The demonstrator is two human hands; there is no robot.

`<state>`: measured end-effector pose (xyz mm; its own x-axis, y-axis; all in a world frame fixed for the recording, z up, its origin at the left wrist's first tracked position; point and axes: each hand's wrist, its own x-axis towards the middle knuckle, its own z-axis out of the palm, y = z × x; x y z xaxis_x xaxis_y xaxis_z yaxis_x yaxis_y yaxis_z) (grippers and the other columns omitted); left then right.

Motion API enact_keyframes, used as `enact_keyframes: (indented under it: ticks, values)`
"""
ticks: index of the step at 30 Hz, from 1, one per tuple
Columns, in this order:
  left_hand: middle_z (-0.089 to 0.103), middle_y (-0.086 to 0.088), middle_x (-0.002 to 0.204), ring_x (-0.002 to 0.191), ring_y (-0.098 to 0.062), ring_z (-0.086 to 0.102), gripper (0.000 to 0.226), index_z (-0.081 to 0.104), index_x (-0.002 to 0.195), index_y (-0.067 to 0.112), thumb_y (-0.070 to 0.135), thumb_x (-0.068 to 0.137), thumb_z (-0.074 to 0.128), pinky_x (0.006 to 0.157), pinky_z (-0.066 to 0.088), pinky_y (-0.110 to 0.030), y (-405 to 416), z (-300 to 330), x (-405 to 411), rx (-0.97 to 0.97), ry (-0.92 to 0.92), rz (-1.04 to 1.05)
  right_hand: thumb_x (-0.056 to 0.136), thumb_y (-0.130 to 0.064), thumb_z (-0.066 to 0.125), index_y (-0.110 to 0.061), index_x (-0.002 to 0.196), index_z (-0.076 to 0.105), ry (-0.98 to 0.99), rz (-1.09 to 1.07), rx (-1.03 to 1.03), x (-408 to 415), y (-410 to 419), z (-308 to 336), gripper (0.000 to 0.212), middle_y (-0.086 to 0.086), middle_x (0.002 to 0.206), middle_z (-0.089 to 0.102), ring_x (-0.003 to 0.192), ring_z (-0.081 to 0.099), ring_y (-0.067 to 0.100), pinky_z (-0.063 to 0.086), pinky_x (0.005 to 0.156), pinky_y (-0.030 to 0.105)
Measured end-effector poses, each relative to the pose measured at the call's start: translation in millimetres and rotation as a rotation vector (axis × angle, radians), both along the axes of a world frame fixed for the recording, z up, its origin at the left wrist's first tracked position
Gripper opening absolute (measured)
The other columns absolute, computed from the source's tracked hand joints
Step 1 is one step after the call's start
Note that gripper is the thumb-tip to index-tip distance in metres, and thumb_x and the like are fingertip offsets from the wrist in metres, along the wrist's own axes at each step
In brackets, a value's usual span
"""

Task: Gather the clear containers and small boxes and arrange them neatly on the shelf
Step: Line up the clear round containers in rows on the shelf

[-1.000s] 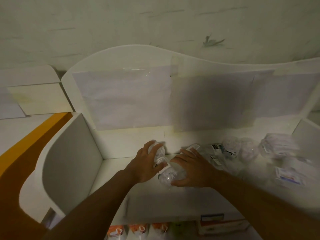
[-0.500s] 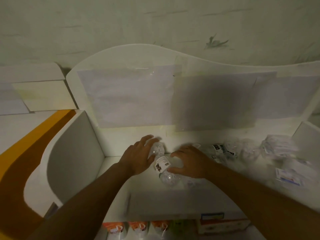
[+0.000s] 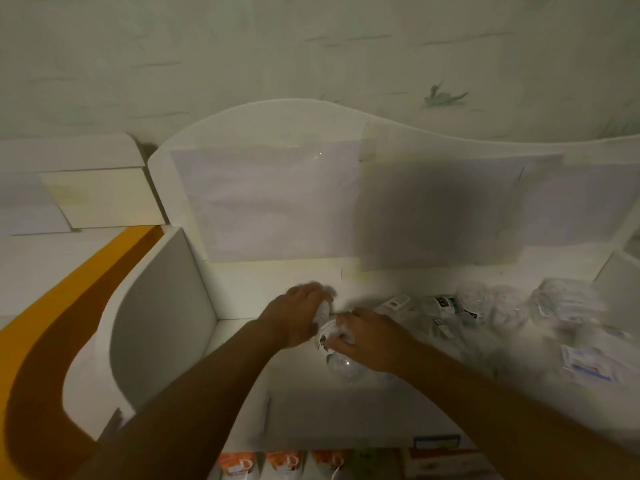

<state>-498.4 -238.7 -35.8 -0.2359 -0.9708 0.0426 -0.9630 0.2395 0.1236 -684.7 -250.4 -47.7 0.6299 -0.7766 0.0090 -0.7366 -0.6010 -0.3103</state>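
A clear container (image 3: pixel 341 365) with a white label lies on the white shelf (image 3: pixel 346 403), near the left end. My left hand (image 3: pixel 294 317) grips its far end and my right hand (image 3: pixel 370 336) grips its middle; both are blurred by motion. Several more clear containers (image 3: pixel 478 303) and small flat packs (image 3: pixel 588 365) lie in a loose heap along the right half of the shelf.
A white curved side panel (image 3: pixel 156 320) closes the shelf on the left, with an orange band (image 3: pixel 52 323) beyond it. A tall back panel (image 3: pixel 277 195) with taped paper sheets stands behind. Orange packets (image 3: pixel 284 464) sit on a lower shelf.
Both hands have closed in on the container and drawn together. The view has shifted slightly.
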Motion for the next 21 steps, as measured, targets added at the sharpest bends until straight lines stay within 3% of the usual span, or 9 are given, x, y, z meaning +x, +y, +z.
enact_keyframes:
  ticks: [2,4,8,13,16,21]
  values:
    - [0.038,0.002,0.146,0.131,-0.023,0.04,0.05,0.047,0.129,0.03,0.02,0.084,0.066,0.103,0.043,-0.042,-0.7,3.6,11.6,0.028,-0.012,0.041,0.076,-0.073,0.056,-0.024,0.133,0.045,0.047,-0.026,0.03,3.6,0.4,1.3,0.077,0.001,0.127,0.053,0.111,0.056,0.023,0.047,0.089,0.035]
    - [0.042,0.002,0.141,0.125,-0.023,0.045,0.047,0.048,0.125,0.031,0.018,0.084,0.067,0.097,0.047,-0.041,-0.1,7.1,26.2,0.043,-0.024,0.083,0.069,-0.07,0.065,-0.025,0.137,0.038,0.068,-0.011,0.038,8.5,1.0,-2.4,0.086,0.0,0.13,0.05,0.113,0.055,0.023,0.048,0.09,0.036]
    - [0.042,-0.001,0.142,0.118,-0.023,0.051,0.051,0.045,0.132,0.029,0.018,0.086,0.066,0.086,0.046,-0.033,9.2,17.1,57.9,0.084,-0.077,0.134,0.075,-0.047,0.071,-0.03,0.138,0.035,-0.001,0.019,0.091,20.7,1.4,-9.9,0.074,0.002,0.132,0.046,0.112,0.056,0.024,0.048,0.086,0.032]
    - [0.04,-0.005,0.147,0.122,-0.026,0.051,0.068,0.03,0.145,0.018,0.02,0.087,0.067,0.092,0.047,-0.037,17.9,18.6,87.6,0.124,-0.128,0.215,0.074,-0.038,0.073,-0.032,0.141,0.039,0.062,0.042,0.081,37.4,-20.9,6.7,0.075,0.004,0.135,0.042,0.122,0.047,0.026,0.044,0.101,0.037]
    - [0.045,-0.007,0.141,0.117,-0.025,0.053,0.059,0.037,0.139,0.016,0.022,0.088,0.066,0.088,0.048,-0.034,17.3,16.3,93.9,0.12,-0.115,0.216,0.072,-0.034,0.075,-0.027,0.143,0.033,0.092,0.049,0.092,56.2,-29.6,17.7,0.082,0.001,0.146,0.039,0.129,0.043,0.025,0.042,0.104,0.039]
    - [0.047,-0.003,0.138,0.115,-0.023,0.054,0.056,0.043,0.132,0.021,0.025,0.084,0.071,0.09,0.052,-0.037,14.9,18.2,101.6,0.114,-0.113,0.199,0.07,-0.025,0.082,-0.018,0.136,0.041,0.142,0.115,0.024,87.4,-32.3,33.2,0.078,0.007,0.136,0.046,0.122,0.047,0.026,0.049,0.094,0.036]
